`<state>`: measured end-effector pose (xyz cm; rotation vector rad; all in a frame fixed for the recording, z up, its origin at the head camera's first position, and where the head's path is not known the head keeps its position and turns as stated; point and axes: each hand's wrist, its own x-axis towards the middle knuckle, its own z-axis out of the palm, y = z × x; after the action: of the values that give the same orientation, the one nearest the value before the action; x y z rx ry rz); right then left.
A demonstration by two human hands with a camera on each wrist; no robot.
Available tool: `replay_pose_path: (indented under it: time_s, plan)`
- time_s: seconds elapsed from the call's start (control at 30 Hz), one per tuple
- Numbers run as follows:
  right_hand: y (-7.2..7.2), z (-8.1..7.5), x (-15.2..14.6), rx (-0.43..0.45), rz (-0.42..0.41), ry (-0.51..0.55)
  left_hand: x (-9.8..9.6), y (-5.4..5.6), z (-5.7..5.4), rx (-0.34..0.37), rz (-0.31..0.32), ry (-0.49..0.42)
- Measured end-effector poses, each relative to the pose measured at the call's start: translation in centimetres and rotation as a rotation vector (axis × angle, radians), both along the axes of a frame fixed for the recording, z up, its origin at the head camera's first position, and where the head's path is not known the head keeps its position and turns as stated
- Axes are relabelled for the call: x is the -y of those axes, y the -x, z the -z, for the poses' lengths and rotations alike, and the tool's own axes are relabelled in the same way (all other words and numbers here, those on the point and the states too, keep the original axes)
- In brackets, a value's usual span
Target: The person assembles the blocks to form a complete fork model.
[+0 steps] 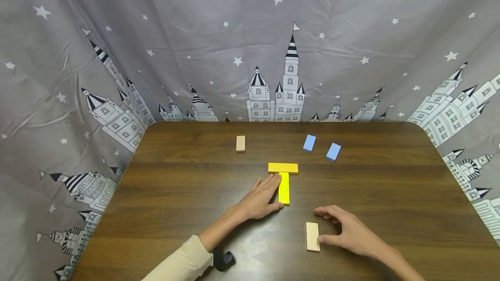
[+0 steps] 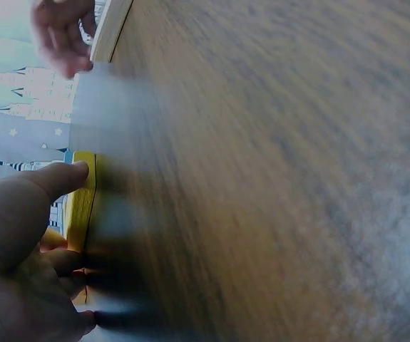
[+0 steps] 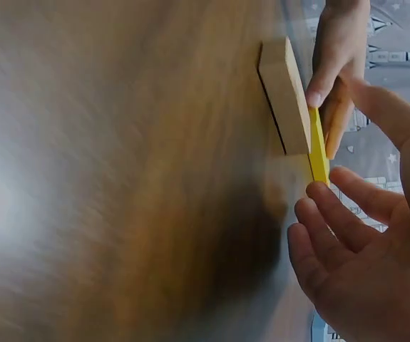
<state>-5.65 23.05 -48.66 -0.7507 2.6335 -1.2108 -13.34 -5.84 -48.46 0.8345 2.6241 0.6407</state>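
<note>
Nothing gripped on either side

My left hand (image 1: pixel 261 197) touches the yellow block (image 1: pixel 284 190), fingers straight; block's far end meets the orange block (image 1: pixel 283 168). Right hand (image 1: pixel 349 231) relaxed beside the near wooden block (image 1: pixel 312 236); can't tell if thumb touches. Tabletop (image 1: pixel 156 211) runs wide both sides, near edge cut off. Sleeve (image 1: pixel 183 261) partly hides a black object (image 1: pixel 225 261).

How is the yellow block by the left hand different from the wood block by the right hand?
The yellow block is bright yellow; the wood block is pale tan. The yellow block looks slimmer; the wood block looks stubbier. The yellow block's far end meets the orange block; the wood block sits apart from the other blocks. Both are oblong and rest on the table.
</note>
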Motion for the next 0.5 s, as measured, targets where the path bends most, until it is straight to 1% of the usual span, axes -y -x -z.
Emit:
replay_pose_path:
  time_s: [0.1, 0.23, 0.37, 0.5]
  plan:
    - [-1.1, 0.2, 0.0, -0.030, -0.006, -0.026, 0.0, 0.0, 0.0, 0.001, 0.001, -0.005]
    - [-2.0, 0.4, 0.2, -0.053, 0.020, -0.077, 0.1, 0.0, -0.1, 0.000, 0.004, -0.014]
    - [-2.3, 0.7, 0.4, -0.103, 0.041, -0.096, 0.2, 0.0, -0.1, -0.004, 0.008, -0.019]
    - [-2.4, 0.8, 0.6, -0.123, 0.037, -0.105, 0.1, 0.0, -0.2, 0.000, 0.008, -0.007]
